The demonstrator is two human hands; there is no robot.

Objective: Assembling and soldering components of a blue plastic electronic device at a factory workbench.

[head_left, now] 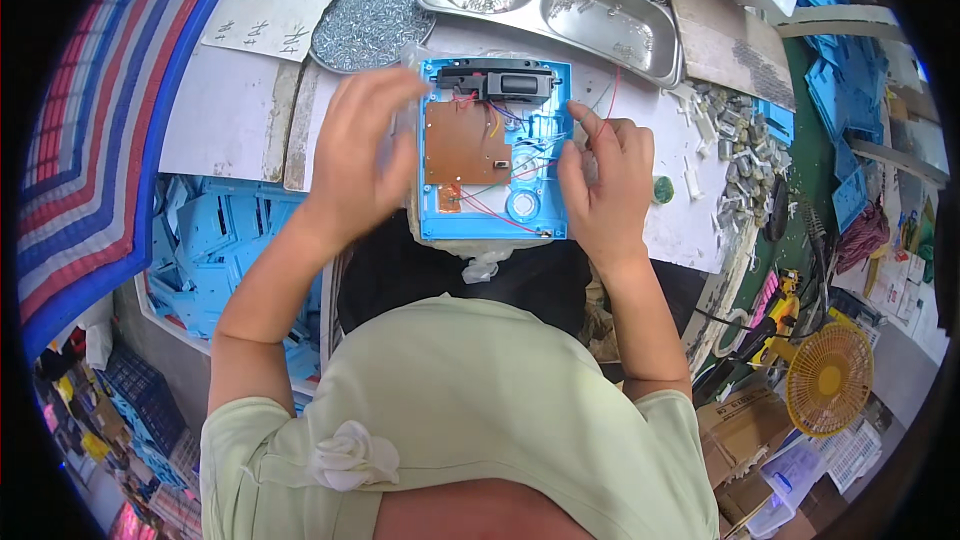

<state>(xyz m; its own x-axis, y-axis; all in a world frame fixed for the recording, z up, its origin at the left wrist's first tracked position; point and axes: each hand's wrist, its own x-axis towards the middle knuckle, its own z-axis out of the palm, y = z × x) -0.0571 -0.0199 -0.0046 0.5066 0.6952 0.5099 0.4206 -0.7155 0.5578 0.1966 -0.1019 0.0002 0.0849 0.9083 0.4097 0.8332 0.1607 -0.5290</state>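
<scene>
A light-blue plastic case (pixel 492 230) lies in front of me with its inner side up. Inside it are a brown circuit board (pixel 460 140), a black module (pixel 518 87) along the far side and several thin wires. My left hand (pixel 365 150) is at the case's left edge, thumb and fingers apart, slightly blurred, with nothing visible in it. At the right edge, my right hand (pixel 610 180) has bent fingers, with thumb and index close to the rim. A thin red wire (pixel 615 90) runs down into those fingers; the exact grip is partly hidden.
A metal compartment tray (pixel 550 25) with small parts and a dish of screws (pixel 370 15) stand beyond the case. Loose pale metal parts (pixel 740 160) are heaped at right. Blue plastic pieces (pixel 215 240) fill a bin at left. A yellow fan (pixel 829 380) stands lower right.
</scene>
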